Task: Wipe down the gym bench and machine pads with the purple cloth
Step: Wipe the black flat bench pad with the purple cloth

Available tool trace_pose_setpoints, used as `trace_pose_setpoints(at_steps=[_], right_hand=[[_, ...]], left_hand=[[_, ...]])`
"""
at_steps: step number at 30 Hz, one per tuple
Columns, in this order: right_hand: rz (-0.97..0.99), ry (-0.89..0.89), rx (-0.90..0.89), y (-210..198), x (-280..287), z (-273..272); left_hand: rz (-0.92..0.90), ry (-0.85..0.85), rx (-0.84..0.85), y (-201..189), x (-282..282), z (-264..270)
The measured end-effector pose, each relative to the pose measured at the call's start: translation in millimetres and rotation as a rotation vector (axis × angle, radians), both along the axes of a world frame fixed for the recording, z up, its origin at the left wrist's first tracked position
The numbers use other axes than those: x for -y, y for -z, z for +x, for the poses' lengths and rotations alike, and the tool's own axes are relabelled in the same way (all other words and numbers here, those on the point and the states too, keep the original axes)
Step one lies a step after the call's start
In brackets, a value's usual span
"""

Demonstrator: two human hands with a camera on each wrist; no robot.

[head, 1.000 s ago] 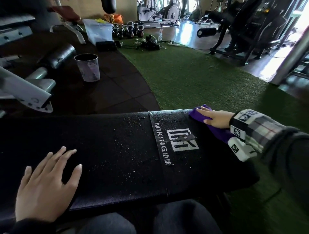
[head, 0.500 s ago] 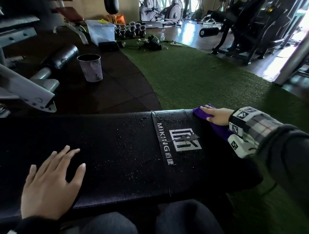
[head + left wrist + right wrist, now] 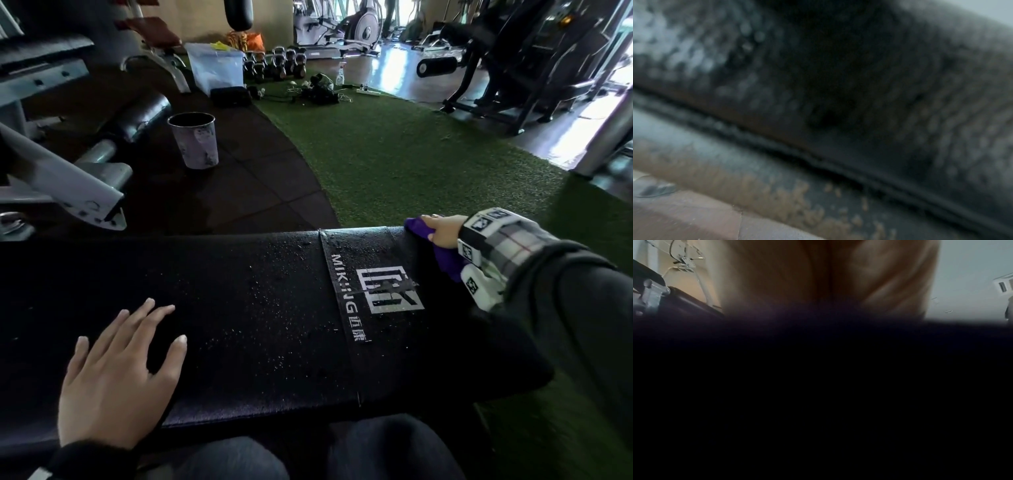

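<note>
Wiping the gym bench (image 3: 239, 325)

The right hand (image 3: 442, 231) presses the purple cloth (image 3: 445, 260) at the bench's far end corner; the left hand (image 3: 113, 377) lies flat, released, on its near pad.

bench top (image 3: 239, 308) lies open between left hand (image 3: 113, 380) and purple cloth (image 3: 445, 262).

Dark rubber tile floor (image 3: 239, 192) on left, green turf (image 3: 411, 164) curving through middle, glossy wood floor (image 3: 397, 75) beyond, catching daylight. Paper cup (image 3: 195, 140) upright on tiles. Clear plastic bin (image 3: 215, 68) near kettlebells (image 3: 277, 63). Spray bottle (image 3: 340, 73) at turf edge. Elliptical trainer (image 3: 342, 27) at far wall. Black weight machine (image 3: 513, 61) on right.
</note>
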State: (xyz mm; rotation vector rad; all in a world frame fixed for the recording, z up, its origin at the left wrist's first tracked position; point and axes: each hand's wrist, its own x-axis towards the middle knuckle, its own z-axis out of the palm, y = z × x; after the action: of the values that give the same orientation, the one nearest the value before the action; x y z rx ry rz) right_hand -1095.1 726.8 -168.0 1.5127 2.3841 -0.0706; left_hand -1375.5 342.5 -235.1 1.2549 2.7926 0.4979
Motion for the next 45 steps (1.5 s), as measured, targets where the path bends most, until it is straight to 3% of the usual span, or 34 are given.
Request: trace_pose_setpoints(at_steps=[4, 9, 13, 19, 23, 28, 32, 37, 41, 45], right_hand=[[-0.068, -0.165, -0.021, 0, 13, -22], [-0.265, -0.369, -0.062, 2, 28, 10], [-0.346, -0.315, -0.092, -3, 22, 36], [-0.134, -0.176, -0.023, 3, -5, 2], [-0.14, -0.282, -0.026, 5, 9, -18], [-0.327, -0.411, -0.079, 0, 25, 19], [-0.307, -0.284, -0.066, -6, 17, 39], [-0.156, -0.184, 0.005, -1, 3, 12], [-0.211, -0.339, -0.027, 0, 24, -4], [-0.375, -0.567, -0.115, 3, 52, 18]], left_hand=[[-0.007, 0.004, 0.014, -1, 1, 0], [-0.004, 0.001, 0.004, -1, 2, 1], [-0.001, 0.001, 0.004, -2, 1, 1], [0.0, 0.006, 0.002, -4, 1, 2], [-0.026, 0.0, 0.023, -6, 1, 3], [-0.03, -0.002, 0.034, -7, 0, 3], [-0.022, -0.003, 0.025, -7, 0, 3], [-0.005, -0.002, 0.02, -7, 0, 4], [-0.001, -0.007, 0.02, -6, 2, 4], [0.001, -0.002, 0.014, -6, 3, 3]])
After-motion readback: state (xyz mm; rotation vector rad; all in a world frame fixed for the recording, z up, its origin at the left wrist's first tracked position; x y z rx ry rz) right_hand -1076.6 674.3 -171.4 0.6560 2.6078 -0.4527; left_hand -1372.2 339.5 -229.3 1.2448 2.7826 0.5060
